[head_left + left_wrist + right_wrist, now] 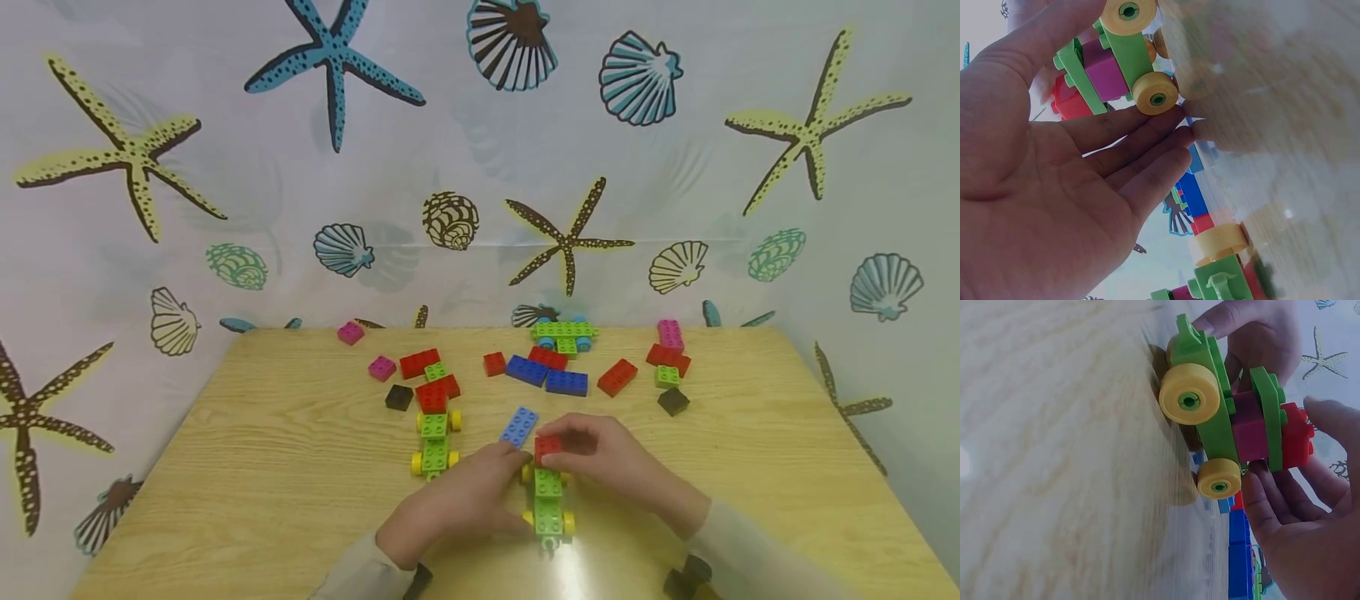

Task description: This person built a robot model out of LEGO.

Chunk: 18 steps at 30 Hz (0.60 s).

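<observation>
Lime-green and plastic, the toy car on yellow wheels (548,485) stands between your hands on the wooden counter (262,475), long axis running away from you. Your left hand (474,492) flanks it, fingers nearly straight; your right hand (606,454), angled inward, pinches the red studded plastic brick (548,447) at its far end.

Head view: my L hand (468,496) hides pt. of the near green car's (548,485) L wheels; my R hand (611,454) covers pt. of the red brick (547,446); both sleeves (367,571) run off the bottom edge. L wrist view: upper yellow wheel (1129,11) cut by top edge, second car (1222,281) by bottom edge; bench (1310,206) blurred. R wrist view: my L hand pt. hidden behind the car; R hand cut at R edge.
</observation>
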### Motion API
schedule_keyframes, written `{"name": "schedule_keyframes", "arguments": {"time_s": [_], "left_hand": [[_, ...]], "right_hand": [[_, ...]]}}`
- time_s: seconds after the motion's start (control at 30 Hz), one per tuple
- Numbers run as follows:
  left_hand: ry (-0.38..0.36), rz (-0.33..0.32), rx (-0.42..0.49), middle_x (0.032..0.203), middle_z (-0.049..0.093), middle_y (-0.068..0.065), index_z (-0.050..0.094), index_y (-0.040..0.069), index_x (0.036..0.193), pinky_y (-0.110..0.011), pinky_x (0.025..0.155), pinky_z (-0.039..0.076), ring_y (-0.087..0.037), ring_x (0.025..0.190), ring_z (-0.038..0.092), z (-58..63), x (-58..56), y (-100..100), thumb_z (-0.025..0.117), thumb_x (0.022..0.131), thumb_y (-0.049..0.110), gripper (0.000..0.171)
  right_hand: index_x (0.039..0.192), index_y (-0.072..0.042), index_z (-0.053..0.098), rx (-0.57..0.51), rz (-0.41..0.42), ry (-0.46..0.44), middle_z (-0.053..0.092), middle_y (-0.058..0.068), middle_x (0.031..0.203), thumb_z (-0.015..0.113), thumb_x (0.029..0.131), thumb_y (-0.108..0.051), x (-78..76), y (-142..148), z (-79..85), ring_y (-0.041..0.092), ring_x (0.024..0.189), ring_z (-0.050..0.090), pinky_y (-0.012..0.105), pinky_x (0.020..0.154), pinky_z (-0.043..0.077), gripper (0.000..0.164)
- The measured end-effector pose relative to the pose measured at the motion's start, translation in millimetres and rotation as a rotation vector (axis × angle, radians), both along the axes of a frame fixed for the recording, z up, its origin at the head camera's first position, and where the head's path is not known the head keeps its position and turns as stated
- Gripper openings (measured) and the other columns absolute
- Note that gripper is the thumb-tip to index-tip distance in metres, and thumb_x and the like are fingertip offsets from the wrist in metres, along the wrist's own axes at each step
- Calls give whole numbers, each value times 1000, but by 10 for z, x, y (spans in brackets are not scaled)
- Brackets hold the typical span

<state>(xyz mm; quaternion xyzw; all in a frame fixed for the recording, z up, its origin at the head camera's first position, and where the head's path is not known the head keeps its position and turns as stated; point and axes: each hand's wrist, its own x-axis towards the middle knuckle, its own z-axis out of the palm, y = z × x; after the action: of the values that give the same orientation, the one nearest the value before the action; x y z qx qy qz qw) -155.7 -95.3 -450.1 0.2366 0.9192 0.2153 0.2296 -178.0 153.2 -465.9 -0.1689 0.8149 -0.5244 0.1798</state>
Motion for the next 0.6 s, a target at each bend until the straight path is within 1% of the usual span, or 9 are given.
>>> {"name": "schedule_keyframes", "arguments": {"time_s": [0.13,0.27,0.43,0.5,0.6], "left_hand": [[4,0,1,159,63,-9,57,10,162,-50,124,54,-28,146,62,3,-8,-10,94,88,55,95],[-6,9,0,159,64,-8,57,11,162,-51,124,54,-28,146,62,-2,-13,-13,94,88,56,94],[-14,13,-3,159,64,-8,57,12,162,-51,124,54,-27,145,62,-6,-11,-9,93,88,56,94],[-14,15,-3,159,64,-8,57,12,162,-51,125,54,-28,146,62,-8,-9,-5,94,88,56,94],[-11,15,-2,161,63,-8,57,12,163,-52,126,53,-29,149,61,0,0,-3,94,88,56,94]], "right_hand": [[145,-8,71,-33,6,9,74,9,146,83,103,-27,13,-1,0,28,134,72,44,117,61,47],[141,-9,74,-43,-7,36,77,7,140,83,103,-27,41,-16,-12,26,131,73,41,115,61,43],[139,-9,75,-37,-18,40,78,7,138,83,103,-27,47,-23,-24,26,130,73,46,116,61,41],[142,-8,73,-29,-14,35,76,8,140,83,103,-26,50,-19,-20,28,132,72,48,116,61,44],[151,-9,67,13,9,27,72,10,149,85,101,-27,59,-1,-9,32,136,70,52,117,60,56]]}}
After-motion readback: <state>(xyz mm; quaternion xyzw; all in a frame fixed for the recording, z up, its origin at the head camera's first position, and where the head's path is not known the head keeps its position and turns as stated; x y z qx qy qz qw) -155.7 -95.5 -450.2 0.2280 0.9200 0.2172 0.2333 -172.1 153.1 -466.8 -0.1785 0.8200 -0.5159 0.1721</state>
